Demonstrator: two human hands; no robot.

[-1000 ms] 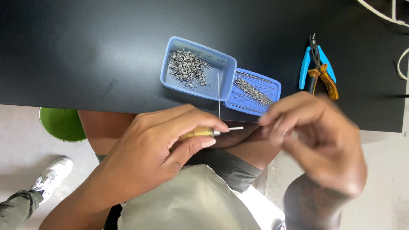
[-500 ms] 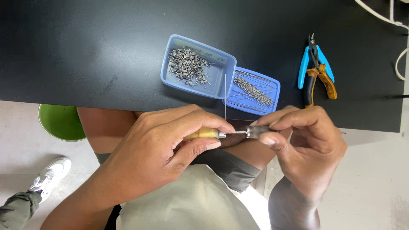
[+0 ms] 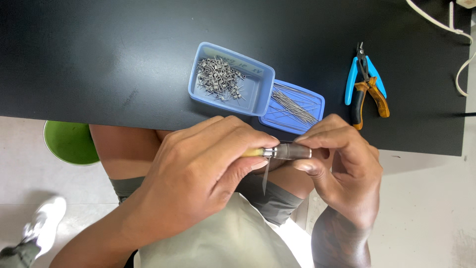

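The left hand (image 3: 198,173) is curled almost shut around a small hand tool (image 3: 277,152) with a yellowish handle and a metal collar. Its thumb presses along the near side of the handle and its forefinger wraps over the far side, so only the handle's right end shows past the fingertips. The right hand (image 3: 342,168) meets it from the right. Its forefinger and thumb are pinched closed on the tool's grey metal barrel, just right of the collar, with the other fingers folded loosely underneath. A thin wire (image 3: 266,178) hangs down towards the lap from the tool near the collar, between the two hands. Whether either hand touches it cannot be told. The tool lies level, running left to right, held over the person's lap just near of the black table's (image 3: 99,59) edge.

On the table, just far of the hands, stands a blue tray (image 3: 258,92) holding a heap of small wound metal coils (image 3: 218,79). Touching its right side lies a flat blue lid (image 3: 317,101) with straight wire lengths (image 3: 292,106) laid across it. Further right, well apart from the hands, are blue-handled cutters (image 3: 364,69) and orange-and-black pliers (image 3: 369,97), lying against each other. A white cable (image 3: 458,34) runs along the table's far right corner. A green stool (image 3: 72,144) stands on the floor at left, and a white shoe (image 3: 42,226) shows near it.
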